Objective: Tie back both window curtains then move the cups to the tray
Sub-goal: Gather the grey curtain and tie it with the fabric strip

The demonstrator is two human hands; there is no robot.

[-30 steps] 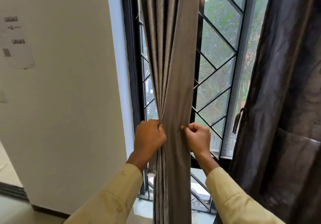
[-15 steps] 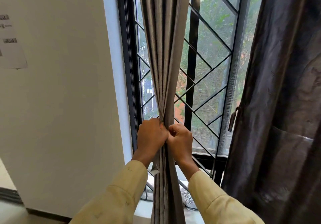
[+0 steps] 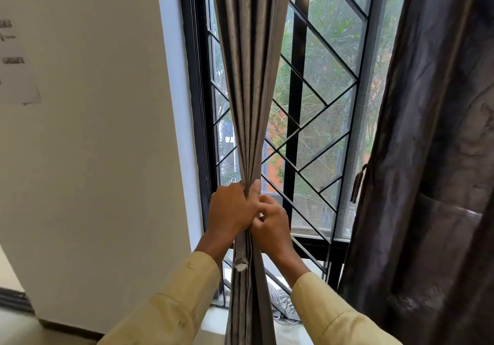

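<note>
left hand [image 3: 232,209]: clenched round gathered grey curtain [image 3: 248,82]
right hand [image 3: 271,223]: pinching same bunch, touching left
curtain: before window grille [image 3: 318,120], narrow bundle
dark curtain [image 3: 433,157]: far right, hanging

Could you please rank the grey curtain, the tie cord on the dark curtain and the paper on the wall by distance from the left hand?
1. Grey curtain: bunched in the left hand.
2. Tie cord: to the right, by the dark curtain.
3. Paper: far left, on the wall.

Left hand [image 3: 232,211] and right hand [image 3: 272,224] side by side, touching, each grip closed tight, forearms raised forward.
</note>
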